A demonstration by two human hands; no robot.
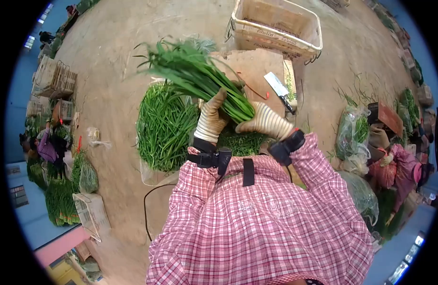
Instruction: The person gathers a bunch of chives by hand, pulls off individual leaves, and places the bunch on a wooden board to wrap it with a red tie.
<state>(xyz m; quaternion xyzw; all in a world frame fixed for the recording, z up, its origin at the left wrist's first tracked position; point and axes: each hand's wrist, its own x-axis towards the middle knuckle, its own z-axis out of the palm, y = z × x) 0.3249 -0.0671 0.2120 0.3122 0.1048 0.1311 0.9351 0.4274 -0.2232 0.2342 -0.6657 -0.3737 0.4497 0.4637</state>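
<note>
Both my hands wear striped, whitish work gloves and grip one bunch of long green garlic chives (195, 78). My left hand (213, 116) is wrapped round the middle of the bunch, thumb on top. At the cut stem end, my right hand (266, 119) is closed against the stalks. The leafy tips fan out to the upper left and look slightly blurred. Below and left of my hands lies a large heap of loose green stalks (164, 128) on plastic sheeting. A cleaver (276, 84) with a black handle rests on a wooden board (257, 66) beyond my right hand.
A whitish plastic crate (276, 31) stands beyond the board. At right are plastic-wrapped greens (352, 133) and a person in pink (404, 166). Stacked crates (53, 80), bundled greens (61, 202) and a person in purple (47, 147) are at left. A black cable (145, 209) runs beside me.
</note>
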